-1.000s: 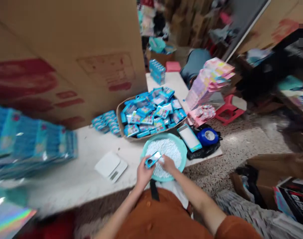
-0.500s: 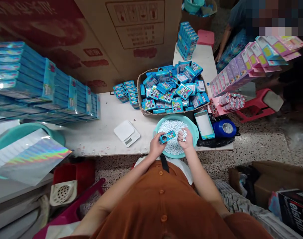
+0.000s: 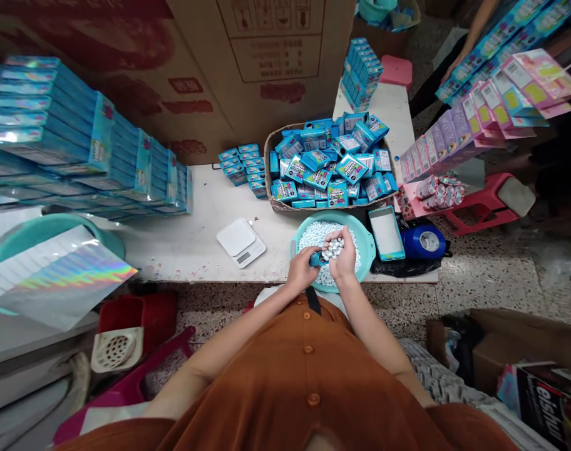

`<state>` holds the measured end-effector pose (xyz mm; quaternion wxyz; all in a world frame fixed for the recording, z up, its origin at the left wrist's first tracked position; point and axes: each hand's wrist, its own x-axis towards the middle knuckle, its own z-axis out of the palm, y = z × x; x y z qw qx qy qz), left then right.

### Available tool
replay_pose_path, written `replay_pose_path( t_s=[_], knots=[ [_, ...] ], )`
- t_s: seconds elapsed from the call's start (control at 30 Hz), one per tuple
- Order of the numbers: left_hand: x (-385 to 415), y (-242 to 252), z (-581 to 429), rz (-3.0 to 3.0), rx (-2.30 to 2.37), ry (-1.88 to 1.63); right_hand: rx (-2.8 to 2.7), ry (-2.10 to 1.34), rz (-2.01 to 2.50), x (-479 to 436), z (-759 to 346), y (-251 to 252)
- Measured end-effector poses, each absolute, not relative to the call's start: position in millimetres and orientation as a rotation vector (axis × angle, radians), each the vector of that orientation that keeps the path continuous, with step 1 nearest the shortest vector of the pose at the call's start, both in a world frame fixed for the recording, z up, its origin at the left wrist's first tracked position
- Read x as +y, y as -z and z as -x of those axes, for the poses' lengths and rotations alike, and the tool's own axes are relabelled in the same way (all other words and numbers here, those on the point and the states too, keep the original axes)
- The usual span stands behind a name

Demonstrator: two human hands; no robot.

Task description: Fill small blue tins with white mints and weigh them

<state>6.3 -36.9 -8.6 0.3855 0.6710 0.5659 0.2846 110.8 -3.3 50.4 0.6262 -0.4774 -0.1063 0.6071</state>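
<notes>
My left hand is shut around a small blue candy box, which is mostly hidden by my fingers. Just beside it, my right hand cups a bunch of small white candies above the box. Both hands are over a teal plastic basin heaped with more white candies. The hands are close together, and I cannot see the box's opening.
A woven basket of blue packets stands behind the basin, next to a white kitchen scale, an open box and blue tape. Stacked blue boxes fill the left. A co-worker's hand shows at upper right.
My hands have moved together over the basin. The blue box has tilted down and is now mostly covered by my left hand, with my right hand's candies directly beside it.
</notes>
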Motion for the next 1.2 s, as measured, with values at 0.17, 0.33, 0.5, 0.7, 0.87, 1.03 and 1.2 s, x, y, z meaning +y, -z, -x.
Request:
replay_pose_path(
  t_s=[0.17,0.33,0.5,0.7,0.87,1.03,1.2],
  knots=[
    [-37.2,11.0,-7.0,-1.696,1.460,-0.741,-0.323,-1.357,1.117,-6.2,-109.1,-52.4],
    [-36.3,9.3,-9.6,-1.680,1.464,-0.727,-0.386,-1.311,1.163,-7.6,-108.1,-57.3],
    [-37.3,7.6,-11.6,-1.629,1.450,-0.777,-0.432,-1.277,1.163,-8.9,-109.1,-56.6],
    [-37.9,5.7,-14.2,-1.663,1.452,-0.762,-0.492,-1.223,1.248,-10.9,-107.3,-51.5],
    [-35.4,3.5,-16.4,-1.659,1.463,-0.768,-0.441,-1.261,1.187,-9.9,-110.0,-55.2],
    [-32.6,0.8,-18.8,-1.649,1.480,-0.746,-0.426,-1.257,1.231,-9.3,-114.8,-57.4],
    [-30.3,1.5,-23.3,-1.620,1.477,-0.749,-0.522,-1.199,1.264,-9.8,-114.7,-59.3]
  ],
)
